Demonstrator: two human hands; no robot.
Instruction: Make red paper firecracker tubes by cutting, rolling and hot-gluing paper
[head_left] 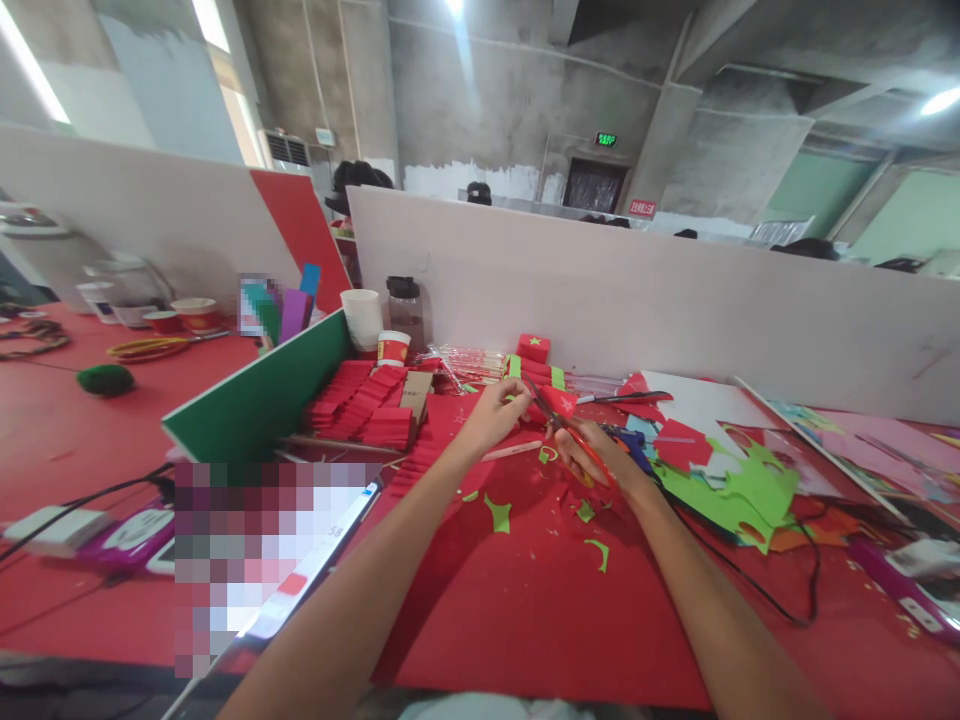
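Observation:
My right hand [581,452] grips a pair of scissors with orange-red handles [598,462]. Their dark blades point up and left toward my left hand [504,408], whose fingers are pinched together right beside the blade tips. What those fingers hold is too small to make out. Just behind the blades shows a red piece with a pale star [559,402]. A pale stick [514,451] lies on the red table [510,620] below my left hand. Green paper scraps [499,514] are scattered closer to me.
Stacked red folded pieces [360,400] lie left, beside a green divider [255,385]. Paper cups [394,348] and a dark-lidded bottle [405,310] stand behind. Cut green paper [727,485] and a black cable [780,610] lie right. A tablet-like screen [319,560] is front left.

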